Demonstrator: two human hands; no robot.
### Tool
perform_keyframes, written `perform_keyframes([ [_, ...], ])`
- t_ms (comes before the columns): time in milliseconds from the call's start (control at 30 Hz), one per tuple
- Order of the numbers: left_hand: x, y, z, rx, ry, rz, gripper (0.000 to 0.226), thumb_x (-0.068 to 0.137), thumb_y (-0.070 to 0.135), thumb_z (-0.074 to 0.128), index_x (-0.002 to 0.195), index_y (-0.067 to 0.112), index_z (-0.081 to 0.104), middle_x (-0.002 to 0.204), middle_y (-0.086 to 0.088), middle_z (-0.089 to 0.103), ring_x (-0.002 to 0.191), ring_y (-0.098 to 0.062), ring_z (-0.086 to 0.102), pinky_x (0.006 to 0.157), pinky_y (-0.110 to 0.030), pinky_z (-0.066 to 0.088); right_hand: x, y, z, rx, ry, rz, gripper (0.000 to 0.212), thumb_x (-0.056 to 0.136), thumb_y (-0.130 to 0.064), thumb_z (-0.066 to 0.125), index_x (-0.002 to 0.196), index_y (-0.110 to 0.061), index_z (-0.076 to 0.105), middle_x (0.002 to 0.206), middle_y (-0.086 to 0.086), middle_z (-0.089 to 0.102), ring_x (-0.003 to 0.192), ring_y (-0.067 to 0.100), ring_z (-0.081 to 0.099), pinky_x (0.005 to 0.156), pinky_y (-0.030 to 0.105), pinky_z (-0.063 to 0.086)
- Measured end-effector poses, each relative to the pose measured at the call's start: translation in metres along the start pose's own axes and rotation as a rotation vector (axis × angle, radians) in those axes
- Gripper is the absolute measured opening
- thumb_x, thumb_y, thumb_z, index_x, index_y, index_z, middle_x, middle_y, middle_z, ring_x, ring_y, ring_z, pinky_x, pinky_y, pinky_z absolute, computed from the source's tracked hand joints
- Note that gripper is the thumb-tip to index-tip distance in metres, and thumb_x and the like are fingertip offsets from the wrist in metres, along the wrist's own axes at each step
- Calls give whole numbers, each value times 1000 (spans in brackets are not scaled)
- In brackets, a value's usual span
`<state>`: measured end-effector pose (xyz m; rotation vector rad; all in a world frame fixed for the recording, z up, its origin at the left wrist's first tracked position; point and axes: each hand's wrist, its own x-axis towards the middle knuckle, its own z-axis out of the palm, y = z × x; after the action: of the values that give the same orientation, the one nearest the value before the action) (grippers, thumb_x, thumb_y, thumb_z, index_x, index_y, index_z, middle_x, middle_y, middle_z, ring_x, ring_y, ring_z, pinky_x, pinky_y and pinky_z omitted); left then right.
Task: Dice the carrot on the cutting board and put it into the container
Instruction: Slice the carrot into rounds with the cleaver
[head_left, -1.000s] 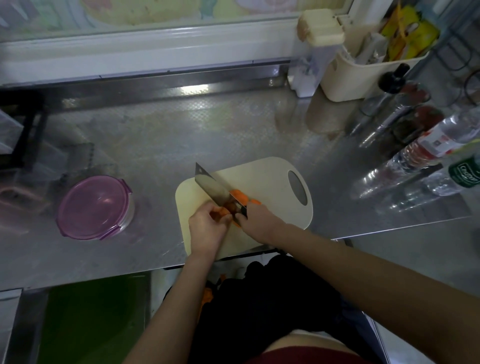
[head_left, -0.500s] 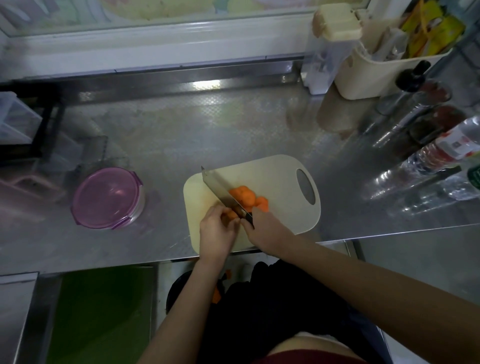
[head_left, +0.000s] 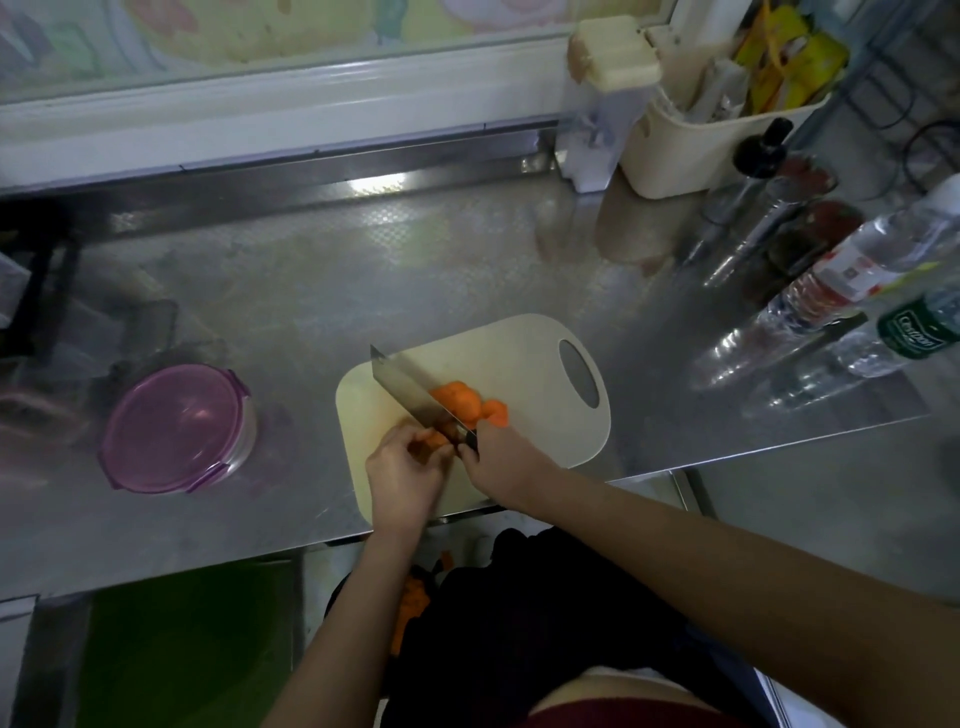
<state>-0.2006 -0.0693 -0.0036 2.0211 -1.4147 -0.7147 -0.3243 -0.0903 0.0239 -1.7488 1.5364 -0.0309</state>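
Observation:
A cream cutting board (head_left: 524, 358) lies at the front edge of the steel counter. Cut carrot pieces (head_left: 467, 402) are heaped on it to the right of a cleaver blade (head_left: 408, 387). My right hand (head_left: 501, 460) grips the cleaver's handle, with the blade angled toward the far left. My left hand (head_left: 402, 470) pinches a small uncut carrot piece (head_left: 434, 439) against the board, just left of the blade. A round container with a purple lid (head_left: 174, 428) stands closed on the counter, well to the left of the board.
Plastic water bottles (head_left: 852, 291) lie and stand at the right side. A cream caddy (head_left: 701, 135) with packets and a dark-capped bottle (head_left: 753, 171) stand at the back right. A dark rack (head_left: 31, 291) is at the far left. The counter edge runs just below the board.
The heap of cut pieces to the right of the blade has grown. My left hand has shifted slightly along the remaining carrot, and the cleaver has stayed at much the same angle.

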Motion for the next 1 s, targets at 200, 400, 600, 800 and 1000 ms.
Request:
perform_keyframes([
  [200,-1,0,1,8,-6,-19,14,74,12,75,84,7,67,88,-5,65,77,-11,51,68,-8,30,0,0,-8,31,-72,14,35,98,-23,44,119,5,46,125,25,47,111,36,51,90,37,41],
  [400,-1,1,1,-3,-8,-57,12,76,15,74,82,9,66,85,-1,63,74,-10,51,66,-8,30,-26,19,-12,-23,-76,0,31,98,-26,42,113,0,50,107,22,61,96,34,59,80,33,42],
  [600,-1,-1,2,-44,12,-62,15,74,15,76,84,9,68,87,-2,66,78,-12,57,73,-14,38,-31,15,-3,0,-89,1,16,99,-23,41,99,-8,47,104,22,61,96,34,59,75,32,41],
  [800,-3,3,0,-54,9,-75,12,74,11,75,83,8,67,88,-3,66,76,-11,55,68,-8,33,-14,6,7,19,-54,-34,27,99,-25,38,110,-1,45,103,24,58,94,37,59,75,35,42],
  [1000,-3,-2,1,-84,-4,-70,17,75,14,75,89,11,66,93,1,63,83,-10,56,76,-12,38,-4,15,-13,81,-52,-13,43,97,-25,46,131,0,34,112,24,58,104,37,57,86,35,41],
])
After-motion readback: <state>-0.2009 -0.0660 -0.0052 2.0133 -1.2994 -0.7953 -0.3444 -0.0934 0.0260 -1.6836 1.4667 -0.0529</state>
